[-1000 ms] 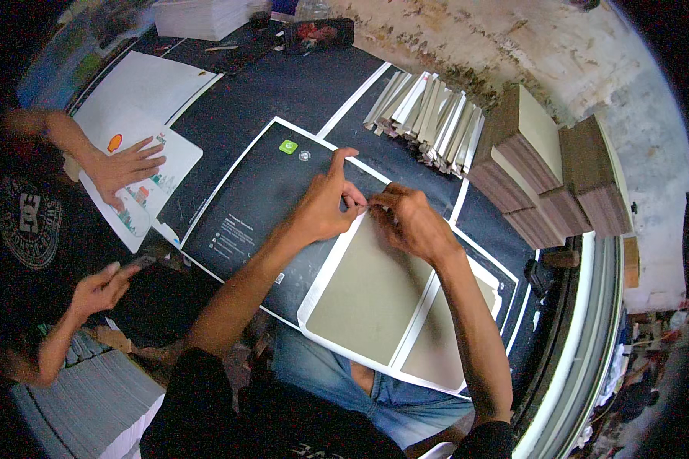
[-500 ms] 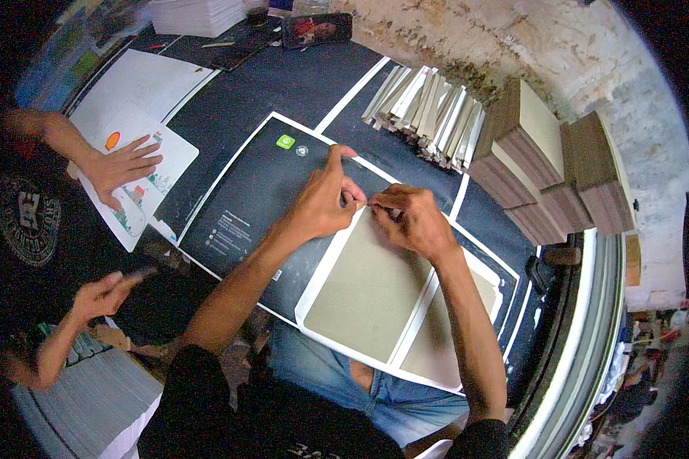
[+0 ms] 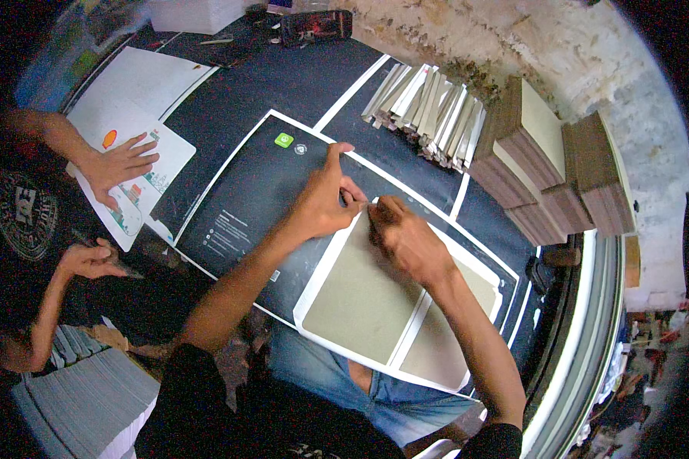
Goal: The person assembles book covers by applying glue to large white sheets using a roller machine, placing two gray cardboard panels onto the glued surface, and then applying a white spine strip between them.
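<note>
Head view shows one person's left hand (image 3: pixel 321 205) and right hand (image 3: pixel 407 241) at the top left corner of the bigger grey board (image 3: pixel 356 302), which lies next to one smaller grey board (image 3: pixel 432 352) on white paper (image 3: pixel 409 330) over one dark sheet (image 3: pixel 260 180). One left finger sticks up and the thumb is bent in, while the right fingers curl up tight — I cannot tell if either hand pinches anything. Past them sits one heap of thin strips (image 3: pixel 436 115), and another person's hand (image 3: pixel 122 167) lies flat on one white page (image 3: pixel 177 149).
</note>
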Available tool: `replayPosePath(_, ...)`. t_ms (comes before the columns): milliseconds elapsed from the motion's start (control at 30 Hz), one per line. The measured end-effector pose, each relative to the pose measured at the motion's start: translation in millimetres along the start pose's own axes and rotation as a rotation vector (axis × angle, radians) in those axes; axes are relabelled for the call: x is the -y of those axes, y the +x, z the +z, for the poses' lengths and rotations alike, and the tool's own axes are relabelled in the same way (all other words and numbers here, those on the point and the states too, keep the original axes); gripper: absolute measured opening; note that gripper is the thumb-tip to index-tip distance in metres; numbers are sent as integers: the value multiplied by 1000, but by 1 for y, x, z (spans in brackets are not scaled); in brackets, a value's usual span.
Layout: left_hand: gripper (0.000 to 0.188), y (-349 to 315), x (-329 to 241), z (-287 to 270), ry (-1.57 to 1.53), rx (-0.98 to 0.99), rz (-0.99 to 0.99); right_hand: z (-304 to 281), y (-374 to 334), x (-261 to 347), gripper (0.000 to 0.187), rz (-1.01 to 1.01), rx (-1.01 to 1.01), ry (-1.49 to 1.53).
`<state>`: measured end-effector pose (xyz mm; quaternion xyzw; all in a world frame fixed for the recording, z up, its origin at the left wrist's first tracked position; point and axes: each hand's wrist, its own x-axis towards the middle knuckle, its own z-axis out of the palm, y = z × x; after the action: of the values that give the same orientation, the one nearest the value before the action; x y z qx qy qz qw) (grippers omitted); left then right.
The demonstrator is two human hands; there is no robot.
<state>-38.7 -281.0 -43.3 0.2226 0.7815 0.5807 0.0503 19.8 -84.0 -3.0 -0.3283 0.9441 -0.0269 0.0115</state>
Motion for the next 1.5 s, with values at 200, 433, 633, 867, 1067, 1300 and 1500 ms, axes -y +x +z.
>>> replayPosePath(200,83,-2,-6,-10,-48,32,-43,-1,-5,8,36,29,-50,52)
replayPosePath(433,70,5,-7,-27,38,-193,20,-34,7,-14,45,160,-54,463)
replayPosePath(633,63,1,7,-28,142,-56,70,-26,28,-14,38,5,8,316)
replayPosePath(867,73,-7,4,-16,249,35,152,-16,29,-28,35,-54,18,247)
replayPosePath(1067,75,-7,11,-11,251,53,188,-18,21,-29,32,-87,-70,322)
replayPosePath(1300,81,-7,12,-12,219,93,172,-17,12,-21,36,-36,-11,284)
replayPosePath(1500,82,-8,1,-11,160,113,168,6,-2,-9,44,11,-52,150)
